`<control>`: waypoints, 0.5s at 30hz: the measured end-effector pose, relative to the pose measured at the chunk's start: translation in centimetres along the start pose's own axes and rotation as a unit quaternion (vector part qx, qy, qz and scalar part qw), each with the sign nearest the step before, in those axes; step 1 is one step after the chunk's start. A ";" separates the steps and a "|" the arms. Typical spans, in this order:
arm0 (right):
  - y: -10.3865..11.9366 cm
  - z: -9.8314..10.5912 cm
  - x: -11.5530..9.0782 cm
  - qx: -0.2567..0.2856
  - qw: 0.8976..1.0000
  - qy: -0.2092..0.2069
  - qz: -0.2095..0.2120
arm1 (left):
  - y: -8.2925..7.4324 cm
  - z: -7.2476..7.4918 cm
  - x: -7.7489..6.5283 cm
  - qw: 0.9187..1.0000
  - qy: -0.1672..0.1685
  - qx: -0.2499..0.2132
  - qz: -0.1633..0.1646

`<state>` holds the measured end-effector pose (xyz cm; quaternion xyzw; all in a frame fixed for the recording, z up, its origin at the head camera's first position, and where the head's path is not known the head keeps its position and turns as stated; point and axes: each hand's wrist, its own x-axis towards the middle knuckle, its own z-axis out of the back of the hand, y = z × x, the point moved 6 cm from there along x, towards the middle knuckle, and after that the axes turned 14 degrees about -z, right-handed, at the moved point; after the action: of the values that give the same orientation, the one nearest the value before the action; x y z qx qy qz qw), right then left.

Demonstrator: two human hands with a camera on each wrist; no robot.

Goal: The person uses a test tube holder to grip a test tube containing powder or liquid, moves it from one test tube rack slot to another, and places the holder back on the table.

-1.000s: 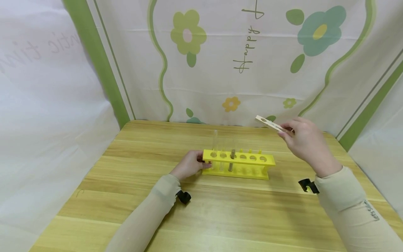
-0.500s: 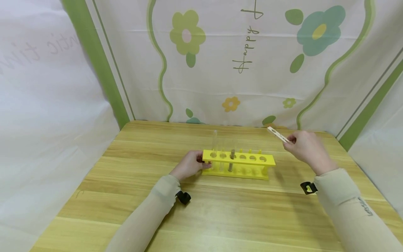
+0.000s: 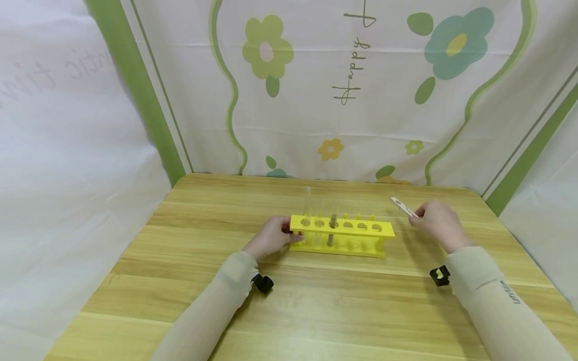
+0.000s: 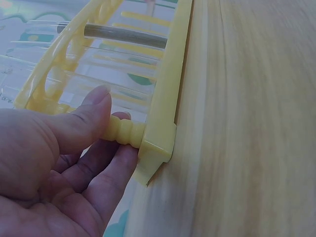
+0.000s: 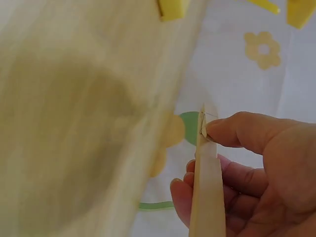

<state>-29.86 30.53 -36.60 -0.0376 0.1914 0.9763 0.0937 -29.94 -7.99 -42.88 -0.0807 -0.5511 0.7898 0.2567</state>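
A yellow test tube rack (image 3: 386,230) stands on the wooden table. Three clear test tubes sit upright in its left holes, the leftmost test tube (image 3: 308,200) reaching highest. The third one holds something dark (image 4: 123,35). With thumb and fingers my left hand (image 3: 269,236) grips the ridged yellow post (image 4: 123,131) at the rack's left end. My right hand (image 3: 439,224) holds a pale wooden test tube holder (image 3: 403,206) above the table, right of the rack. In the right wrist view its thumb presses the wooden holder (image 5: 207,197) against the fingers.
Several yellow pegs (image 3: 358,217) rise along the rack's back. Beyond the table's far edge hangs a white curtain (image 3: 298,115) with flower prints, and more white cloth (image 3: 77,200) flanks the left side. Bare wooden tabletop (image 3: 316,311) lies in front of the rack.
My right hand has lowered toward the table and shifted slightly right with the wooden holder. The left hand and the rack stay where they were.
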 end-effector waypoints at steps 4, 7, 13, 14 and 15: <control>-0.8 -1.1 0.4 -0.006 1.000 0.006 -0.003 | -0.1 0.0 0.0 1.000 -0.001 -0.007 0.000; -1.2 -1.7 0.9 -0.023 1.000 0.008 -0.001 | -0.1 0.0 0.0 1.000 0.000 -0.003 -0.001; -1.7 -2.5 1.4 -0.034 0.999 0.012 -0.009 | 0.0 0.0 0.0 1.000 0.003 0.002 0.001; -1.7 -2.6 1.4 -0.034 0.999 0.013 -0.010 | 0.0 0.0 0.0 1.000 0.003 0.001 0.001; -1.8 -2.6 1.5 -0.036 0.999 0.014 -0.010 | 0.0 0.0 0.0 1.000 0.002 0.003 0.002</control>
<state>-30.87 31.44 -39.88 -0.0569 0.1569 0.9809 0.0998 -29.97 -8.02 -42.86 -0.0827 -0.5479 0.7920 0.2562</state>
